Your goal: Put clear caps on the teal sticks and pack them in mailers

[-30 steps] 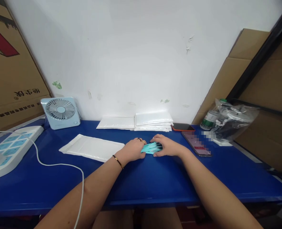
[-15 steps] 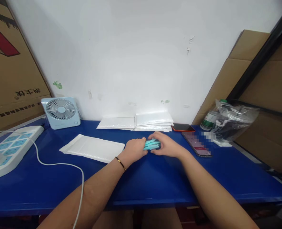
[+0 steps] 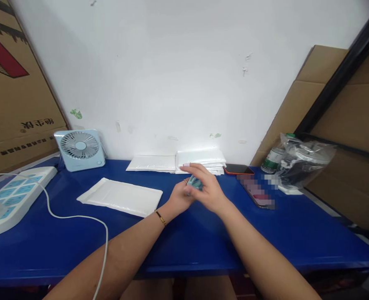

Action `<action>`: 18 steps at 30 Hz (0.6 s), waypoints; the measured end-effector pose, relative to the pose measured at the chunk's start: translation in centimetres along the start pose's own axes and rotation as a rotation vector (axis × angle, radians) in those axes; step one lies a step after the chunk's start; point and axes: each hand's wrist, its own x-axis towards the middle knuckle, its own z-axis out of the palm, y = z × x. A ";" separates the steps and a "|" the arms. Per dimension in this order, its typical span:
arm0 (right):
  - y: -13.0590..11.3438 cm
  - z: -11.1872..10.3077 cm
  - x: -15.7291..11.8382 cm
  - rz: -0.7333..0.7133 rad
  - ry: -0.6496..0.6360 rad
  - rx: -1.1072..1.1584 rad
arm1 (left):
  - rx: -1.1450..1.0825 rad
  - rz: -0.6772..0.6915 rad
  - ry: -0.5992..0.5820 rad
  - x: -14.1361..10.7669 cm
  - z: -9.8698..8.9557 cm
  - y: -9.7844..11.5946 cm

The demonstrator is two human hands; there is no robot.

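Note:
A small light-teal bundle [image 3: 196, 182] of what looks like thin flat pieces sits between my two hands above the blue table, mostly covered by fingers. My left hand [image 3: 180, 196], with a ring and a dark bracelet, is closed around its near side. Over the top and right of it reaches my right hand [image 3: 210, 187], fingers stretched out and thumb apart from them, close to or touching the bundle. To the left of my hands lies a white padded envelope [image 3: 122, 196], flat on the table.
Stacks of white envelopes [image 3: 200, 157] lie against the wall. Two phones [image 3: 238, 169] lie at the right, near a bottle [image 3: 271, 160] and a plastic bag [image 3: 307, 160]. A blue fan [image 3: 81, 146] and power strip [image 3: 22, 187] stand left; a white cable [image 3: 78, 215] crosses my left forearm.
My right hand has moved up and left over the bundle, its fingers now stretched out instead of curled at the bundle's right end. The bundle is turned and more hidden; my left wrist has rotated.

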 end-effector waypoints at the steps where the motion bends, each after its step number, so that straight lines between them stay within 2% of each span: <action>1: 0.0 0.1 0.0 -0.011 0.016 -0.017 | 0.010 0.008 0.014 0.0 0.1 0.3; 4: -0.2 0.4 0.1 0.067 0.110 -0.023 | -0.045 0.003 -0.024 -0.3 0.3 1.1; 7: -0.7 0.5 0.1 0.111 0.228 -0.031 | -0.165 -0.058 -0.158 -0.6 0.5 1.0; 10: -0.7 0.6 -0.1 0.071 0.253 -0.056 | -0.225 -0.142 -0.271 -0.8 0.6 0.4; 13: 0.1 0.6 -0.4 0.176 0.291 0.061 | -0.313 -0.222 -0.292 -0.8 0.6 0.2; 15: 1.1 0.4 -0.7 0.259 0.225 0.314 | -0.440 -0.251 -0.308 -0.9 0.3 0.3; 16: 1.6 0.3 -0.8 0.278 0.128 0.462 | -0.503 -0.263 -0.352 -1.0 0.2 0.5; 18: 2.3 0.3 -1.2 0.274 -0.166 0.697 | -0.568 -0.309 -0.525 -1.4 -0.2 0.9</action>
